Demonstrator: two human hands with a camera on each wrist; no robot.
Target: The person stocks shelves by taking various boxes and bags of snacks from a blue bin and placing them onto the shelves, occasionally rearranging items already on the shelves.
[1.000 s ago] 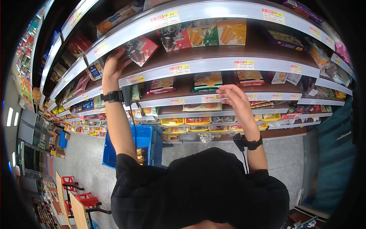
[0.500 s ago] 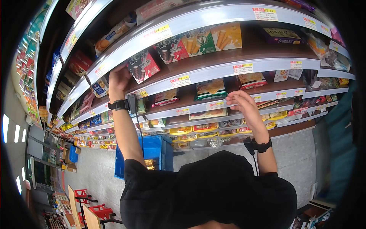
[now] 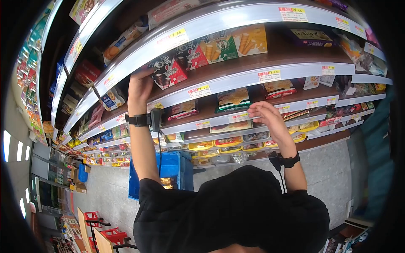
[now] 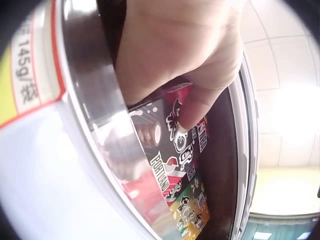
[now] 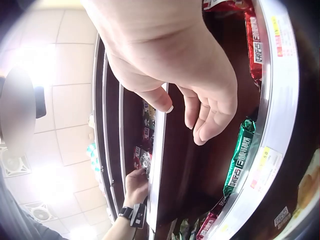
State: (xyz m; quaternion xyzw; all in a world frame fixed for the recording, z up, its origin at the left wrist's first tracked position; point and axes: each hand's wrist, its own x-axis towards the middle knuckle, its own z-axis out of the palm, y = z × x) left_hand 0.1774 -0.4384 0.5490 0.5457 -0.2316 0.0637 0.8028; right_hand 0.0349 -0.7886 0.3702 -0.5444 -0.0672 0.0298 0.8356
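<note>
My left hand point(image 3: 140, 89) holds a black-and-red wafer roll box point(image 3: 172, 76) by its left side, on a shelf in the head view. The left wrist view shows the thumb on the box's printed face; the other fingers are mostly hidden. Right beside it stands a matching black-and-red box point(image 3: 192, 55), followed by a green box point(image 3: 219, 48) and a yellow box point(image 3: 252, 40). Lower down, my right hand point(image 3: 272, 121) hangs with relaxed, slightly bent fingers, holding nothing. Its fingertips are near a green snack packet point(image 3: 233, 101) on the shelf below.
Shelf edges with price labels point(image 3: 270, 76) run above and below the boxes. A purple box point(image 3: 312, 39) sits farther right. Under the left arm, a blue crate point(image 3: 185, 170) stands on the floor. Red-and-white packets point(image 3: 278, 87) lie beyond the green one.
My left hand has straightened the tilted wafer roll box and slid it right, up against the matching one. The right hand stays nearly still; the head view has shifted slightly.
</note>
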